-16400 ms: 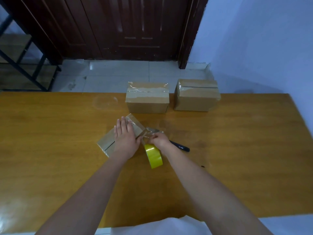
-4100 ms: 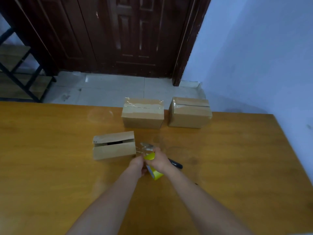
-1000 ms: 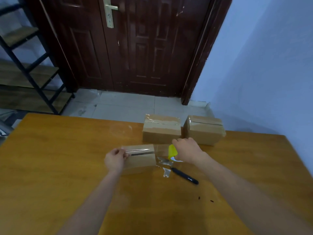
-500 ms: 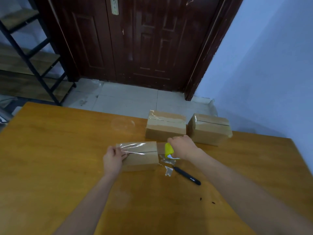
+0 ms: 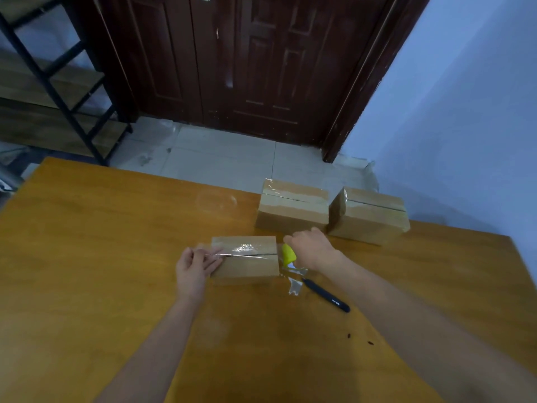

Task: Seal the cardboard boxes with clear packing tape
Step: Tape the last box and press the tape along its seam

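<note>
On the desk (image 5: 87, 257) three cardboard boxes are present, and the work appears to be on the last of them. At the left, the left hand (image 5: 193, 267) pinches the free end of a strip of clear tape (image 5: 244, 251) just past the left end of the near box (image 5: 245, 261); the fingers are curled on the film, holding it taut. The strip runs along the top seam of that box, where a dark gap between the flaps still shows through it, so the flaps look covered but not yet pressed down. At the right end of the box, the right hand (image 5: 311, 247) grips the yellow tape roll (image 5: 288, 253), which the strip has not been cut from. In front of the roll lie a crumpled scrap of tape (image 5: 294, 286) and a black pen-like tool (image 5: 325, 295), possibly a cutter; it lies untouched. Further back and to the right, the middle box (image 5: 293, 207) and the right box (image 5: 369, 215) stand side by side, close together, each with glossy film over its top seam; both are judged sealed. Remaining, in my assessment: lay the strip flat, fold its ends over the box ends, sever it from the roll and rub it down. Whether the near box's underside is taped cannot be determined.
</note>
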A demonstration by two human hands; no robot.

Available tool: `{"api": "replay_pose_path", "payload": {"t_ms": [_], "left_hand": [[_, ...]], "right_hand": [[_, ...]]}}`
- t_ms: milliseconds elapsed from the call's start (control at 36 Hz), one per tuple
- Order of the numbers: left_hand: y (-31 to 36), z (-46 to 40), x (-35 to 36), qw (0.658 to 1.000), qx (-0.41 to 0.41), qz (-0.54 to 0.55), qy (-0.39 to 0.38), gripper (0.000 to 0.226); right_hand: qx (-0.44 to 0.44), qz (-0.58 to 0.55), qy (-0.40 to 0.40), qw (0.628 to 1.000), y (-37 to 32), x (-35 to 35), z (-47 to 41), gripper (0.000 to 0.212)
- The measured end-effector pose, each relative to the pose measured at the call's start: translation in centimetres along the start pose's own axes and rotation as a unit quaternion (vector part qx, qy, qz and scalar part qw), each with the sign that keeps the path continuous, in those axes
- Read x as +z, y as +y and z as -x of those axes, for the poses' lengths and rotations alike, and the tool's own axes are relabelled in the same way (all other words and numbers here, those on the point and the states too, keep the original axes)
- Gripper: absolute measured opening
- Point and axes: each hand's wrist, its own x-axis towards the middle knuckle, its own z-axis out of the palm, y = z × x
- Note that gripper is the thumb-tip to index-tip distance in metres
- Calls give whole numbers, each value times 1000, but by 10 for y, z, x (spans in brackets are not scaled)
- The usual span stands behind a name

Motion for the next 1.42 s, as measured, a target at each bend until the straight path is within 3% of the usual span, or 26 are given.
{"api": "replay_pose_path", "payload": {"t_ms": [750, 917, 1083, 1278, 1417], "left_hand": [[-6, 3, -5, 999, -8, 36, 27, 27], [-8, -3, -12, 991, 30, -105, 79, 23], [-5, -2, -21, 952, 82, -281, 88, 22], [0, 1, -19, 938, 83, -323, 92, 19], [-12, -13, -25, 956, 19, -273, 110, 21]], "right_hand": [[43, -9, -4, 999, -21, 23, -14, 37], [54, -15, 0, 998, -20, 23, -13, 33], [54, -16, -4, 998, -22, 24, -15, 35], [50, 2, -9, 999, -20, 24, -17, 35], [53, -5, -8, 999, -21, 24, -15, 33]]}}
